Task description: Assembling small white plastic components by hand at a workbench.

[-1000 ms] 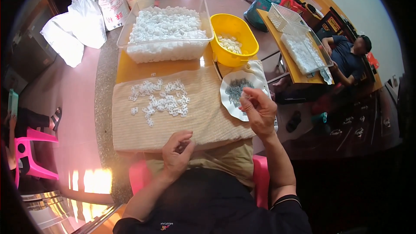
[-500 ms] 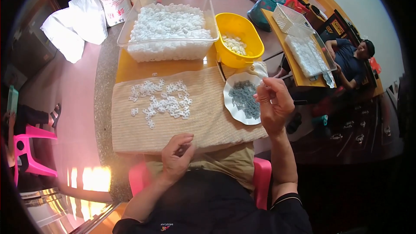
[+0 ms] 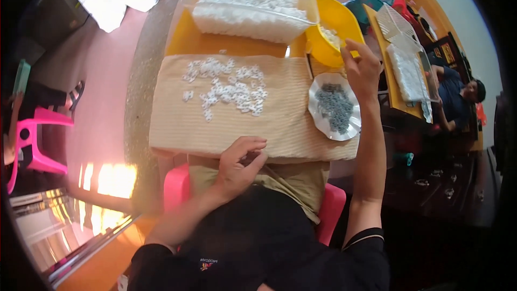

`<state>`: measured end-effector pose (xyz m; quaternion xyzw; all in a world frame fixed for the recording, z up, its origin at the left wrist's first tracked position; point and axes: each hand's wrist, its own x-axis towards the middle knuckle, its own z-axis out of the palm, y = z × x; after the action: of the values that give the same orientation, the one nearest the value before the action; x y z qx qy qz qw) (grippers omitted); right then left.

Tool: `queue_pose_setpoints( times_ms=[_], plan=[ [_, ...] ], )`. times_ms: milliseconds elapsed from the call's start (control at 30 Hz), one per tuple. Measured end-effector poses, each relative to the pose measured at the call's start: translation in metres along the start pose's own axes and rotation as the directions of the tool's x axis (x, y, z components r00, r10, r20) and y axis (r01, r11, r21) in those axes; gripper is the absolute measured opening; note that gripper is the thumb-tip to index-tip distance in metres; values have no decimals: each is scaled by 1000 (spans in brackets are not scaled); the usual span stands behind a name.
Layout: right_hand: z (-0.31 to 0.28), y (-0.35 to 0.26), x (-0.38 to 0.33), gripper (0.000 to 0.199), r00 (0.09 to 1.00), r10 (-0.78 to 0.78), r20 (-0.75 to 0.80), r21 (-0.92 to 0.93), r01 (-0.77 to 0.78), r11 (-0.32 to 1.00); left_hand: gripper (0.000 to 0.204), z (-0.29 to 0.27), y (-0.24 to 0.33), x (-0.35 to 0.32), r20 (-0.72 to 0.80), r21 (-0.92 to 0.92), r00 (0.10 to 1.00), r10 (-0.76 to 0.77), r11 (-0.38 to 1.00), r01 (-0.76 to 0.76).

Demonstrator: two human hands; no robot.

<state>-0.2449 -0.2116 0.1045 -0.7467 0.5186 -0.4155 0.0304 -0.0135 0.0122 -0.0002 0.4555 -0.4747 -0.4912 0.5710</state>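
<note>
My left hand (image 3: 240, 163) hovers at the front edge of a tan ribbed cloth (image 3: 188, 129), its fingers curled in toward the thumb. What it holds, if anything, is hidden. Over the near right rim of a yellow tub (image 3: 344, 24), my right hand (image 3: 363, 71) has thumb and forefinger drawn together; anything between them is too small to make out. Small white pieces with holes (image 3: 234, 91) lie scattered on the cloth. A white scalloped plate (image 3: 318, 124) at right carries a heap of small grey parts (image 3: 335, 108). Pale pieces (image 3: 329, 35) lie inside the tub.
Behind the cloth stands a clear plastic bin (image 3: 309, 0) full of white pieces. White sacks (image 3: 102, 0) rest on the floor at far left. At right, a co-worker (image 3: 455, 94) sits by another table (image 3: 401, 91) with a clear tray. A pink chair (image 3: 40, 134) stands at left.
My right hand has moved from above the plate to the yellow tub's rim. My left hand stays curled near the cloth's front edge. The whole view has shifted.
</note>
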Motion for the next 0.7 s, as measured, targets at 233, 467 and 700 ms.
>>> queue_pose_setpoints(
  times_ms=[233,467,700],
  plan=[
    [46,-54,-70,12,849,-113,515,332,-77,940,21,-3,5,-3,11,32,1000,-28,999,27],
    [75,-55,-85,16,802,-225,554,251,97,963,20,-1,0,-5,0,2,1000,4,1000,-4],
    [88,-65,-85,15,794,-179,580,66,174,983,21,-5,2,-5,1,7,1000,5,1000,-5]
  ],
)
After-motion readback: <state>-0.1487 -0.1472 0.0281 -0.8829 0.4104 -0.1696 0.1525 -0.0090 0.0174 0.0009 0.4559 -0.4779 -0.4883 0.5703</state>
